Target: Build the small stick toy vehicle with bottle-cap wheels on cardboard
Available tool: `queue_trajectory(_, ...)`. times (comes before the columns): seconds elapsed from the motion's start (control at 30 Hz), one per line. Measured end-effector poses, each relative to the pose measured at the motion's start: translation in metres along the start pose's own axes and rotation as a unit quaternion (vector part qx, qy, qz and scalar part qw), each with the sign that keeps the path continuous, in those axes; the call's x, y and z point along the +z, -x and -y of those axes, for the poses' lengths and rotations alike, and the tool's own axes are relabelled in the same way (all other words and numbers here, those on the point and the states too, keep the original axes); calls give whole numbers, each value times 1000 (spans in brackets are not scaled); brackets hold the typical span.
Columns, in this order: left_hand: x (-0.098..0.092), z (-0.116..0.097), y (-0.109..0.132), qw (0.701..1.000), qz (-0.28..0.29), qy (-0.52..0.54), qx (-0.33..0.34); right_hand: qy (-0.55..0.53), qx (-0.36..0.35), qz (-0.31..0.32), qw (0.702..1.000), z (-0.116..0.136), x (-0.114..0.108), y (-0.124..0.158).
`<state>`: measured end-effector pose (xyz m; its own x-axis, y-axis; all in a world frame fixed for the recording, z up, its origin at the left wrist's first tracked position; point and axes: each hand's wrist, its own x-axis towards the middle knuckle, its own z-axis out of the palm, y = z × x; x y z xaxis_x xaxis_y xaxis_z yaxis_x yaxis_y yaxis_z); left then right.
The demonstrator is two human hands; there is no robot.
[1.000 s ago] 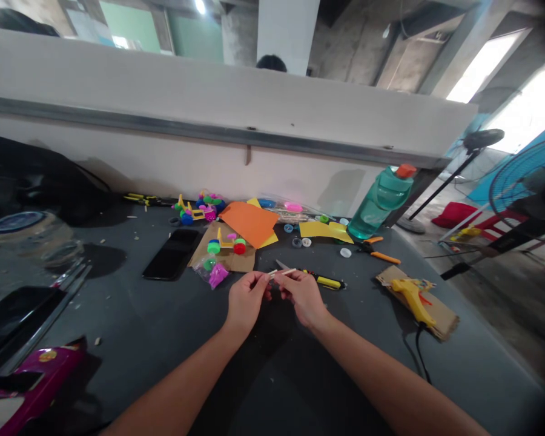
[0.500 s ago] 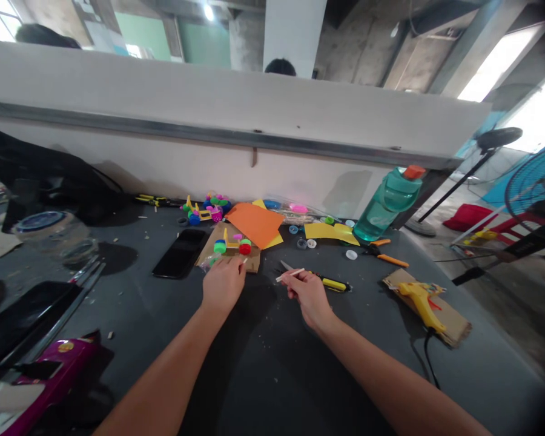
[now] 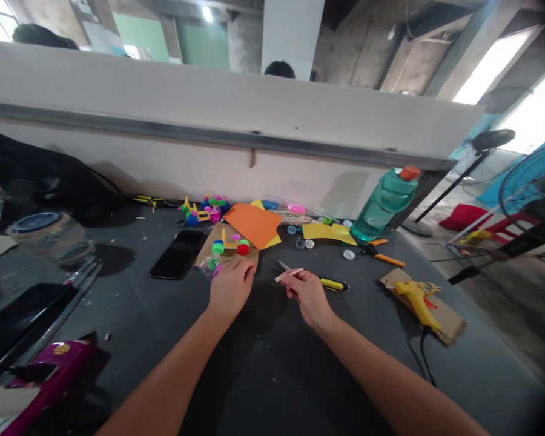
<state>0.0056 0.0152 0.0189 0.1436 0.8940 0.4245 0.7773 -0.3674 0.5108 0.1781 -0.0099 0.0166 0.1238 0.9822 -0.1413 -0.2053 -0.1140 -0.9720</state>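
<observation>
Has open room nearside, flat brown cardboard (image 3: 208,240) ahead. Pinches thin pale stick (image 3: 298,270) in right hand (image 3: 307,293); cannot tell left hand's (image 3: 231,286) grip.

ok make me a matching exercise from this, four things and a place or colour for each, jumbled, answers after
1. stick
2. bottle
3. glue gun
4. orange sheet

A. on cardboard
B. in the right hand
C. over yellow paper
D. teal

Pairs: 1-B, 2-D, 3-A, 4-C
</observation>
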Motion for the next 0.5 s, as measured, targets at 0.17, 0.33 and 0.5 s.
queue_trajectory(0.17,13,-15,15,953,103,271,-86,-24,9,13,1000,0,-2,-2)
queue_trajectory(0.33,14,-23,15,930,145,322,-107,-3,20,29,999,-2,-1,-2)
queue_trajectory(0.5,12,-24,14,934,144,316,-80,18,16,35,999,-4,2,-1)
